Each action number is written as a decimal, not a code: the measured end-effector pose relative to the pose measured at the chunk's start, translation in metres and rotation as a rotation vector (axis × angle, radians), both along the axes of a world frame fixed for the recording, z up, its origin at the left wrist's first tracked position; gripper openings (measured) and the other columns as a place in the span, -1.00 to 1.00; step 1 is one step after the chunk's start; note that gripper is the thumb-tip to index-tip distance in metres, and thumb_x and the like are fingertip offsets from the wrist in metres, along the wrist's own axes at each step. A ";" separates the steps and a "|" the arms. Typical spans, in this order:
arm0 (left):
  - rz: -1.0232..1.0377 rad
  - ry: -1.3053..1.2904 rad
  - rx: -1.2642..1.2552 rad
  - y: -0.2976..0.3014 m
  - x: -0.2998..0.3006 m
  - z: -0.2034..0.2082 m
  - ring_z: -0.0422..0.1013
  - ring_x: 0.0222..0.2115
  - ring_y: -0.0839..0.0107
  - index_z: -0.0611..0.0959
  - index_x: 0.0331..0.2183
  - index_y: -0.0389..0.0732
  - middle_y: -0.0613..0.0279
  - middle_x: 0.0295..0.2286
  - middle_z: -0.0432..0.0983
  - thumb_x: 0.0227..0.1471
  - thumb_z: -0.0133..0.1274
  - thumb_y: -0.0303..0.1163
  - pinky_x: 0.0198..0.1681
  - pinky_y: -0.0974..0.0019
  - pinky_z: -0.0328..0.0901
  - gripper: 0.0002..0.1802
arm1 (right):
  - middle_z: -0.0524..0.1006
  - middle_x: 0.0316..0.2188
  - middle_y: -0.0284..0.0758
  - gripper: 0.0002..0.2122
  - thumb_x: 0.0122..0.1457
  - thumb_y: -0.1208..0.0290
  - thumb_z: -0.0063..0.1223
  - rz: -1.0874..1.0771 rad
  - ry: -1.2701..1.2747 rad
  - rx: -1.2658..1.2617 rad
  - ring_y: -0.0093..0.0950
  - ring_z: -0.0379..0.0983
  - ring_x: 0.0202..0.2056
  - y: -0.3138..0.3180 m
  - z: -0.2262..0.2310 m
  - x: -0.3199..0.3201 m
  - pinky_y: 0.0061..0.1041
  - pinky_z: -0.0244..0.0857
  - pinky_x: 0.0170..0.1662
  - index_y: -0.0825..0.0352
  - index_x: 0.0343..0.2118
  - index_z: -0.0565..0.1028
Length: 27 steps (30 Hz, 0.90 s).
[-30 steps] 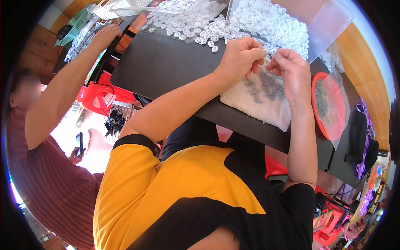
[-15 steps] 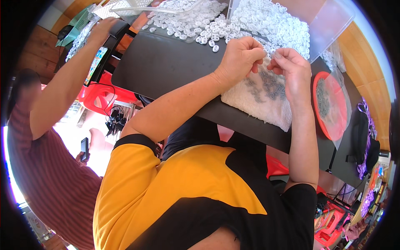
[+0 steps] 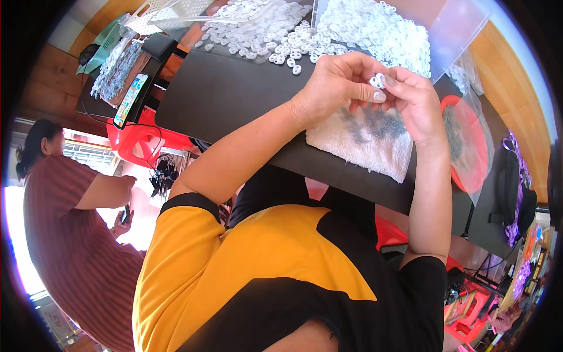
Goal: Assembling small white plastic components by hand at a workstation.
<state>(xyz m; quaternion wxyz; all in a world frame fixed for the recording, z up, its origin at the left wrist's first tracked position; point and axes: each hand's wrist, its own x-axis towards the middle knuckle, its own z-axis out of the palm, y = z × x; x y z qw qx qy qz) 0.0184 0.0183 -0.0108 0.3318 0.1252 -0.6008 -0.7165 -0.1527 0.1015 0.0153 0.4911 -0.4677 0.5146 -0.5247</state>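
Dark desk (image 3: 234,88); above it, left hand (image 3: 343,82) and right hand (image 3: 416,102) pinch a white holed piece (image 3: 376,81) between them; probably light, stiff, slightly slippery; best gripped by its edges; pale towel (image 3: 360,151) beneath both hands.

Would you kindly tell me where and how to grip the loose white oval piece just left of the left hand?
I'd pinch the white oval piece by its rim from the near side, since it appears to lie flat, with dark tabletop before it and more white pieces behind.
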 end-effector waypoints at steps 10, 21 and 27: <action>0.034 -0.065 -0.058 0.000 0.004 0.003 0.51 -0.50 0.53 0.62 -0.22 -0.31 0.23 -0.46 0.59 -0.08 0.25 -0.57 -0.62 0.55 0.31 -0.71 | 0.53 -0.53 -0.38 -0.79 0.16 0.30 0.13 0.055 -0.049 -0.003 -0.54 0.46 -0.50 0.000 -0.003 -0.001 -0.62 0.28 -0.37 0.39 -0.35 0.55; 0.070 -0.126 -0.272 -0.001 0.010 0.009 0.45 -0.53 0.68 0.64 -0.24 -0.24 0.34 -0.50 0.58 -0.15 0.28 -0.61 -0.59 0.61 0.26 -0.67 | 0.53 -0.51 -0.40 -0.77 0.15 0.26 0.10 -0.003 0.191 -0.079 -0.62 0.40 -0.45 0.001 -0.001 0.006 -0.62 0.23 -0.31 0.37 -0.36 0.54; 0.054 -0.140 -0.233 0.000 0.009 0.007 0.43 -0.54 0.69 0.64 -0.25 -0.23 0.36 -0.51 0.57 -0.16 0.30 -0.59 -0.58 0.60 0.26 -0.68 | 0.51 -0.52 -0.42 -0.77 0.15 0.26 0.09 0.000 0.210 -0.075 -0.64 0.34 -0.46 0.001 -0.004 0.008 -0.63 0.20 -0.31 0.36 -0.37 0.53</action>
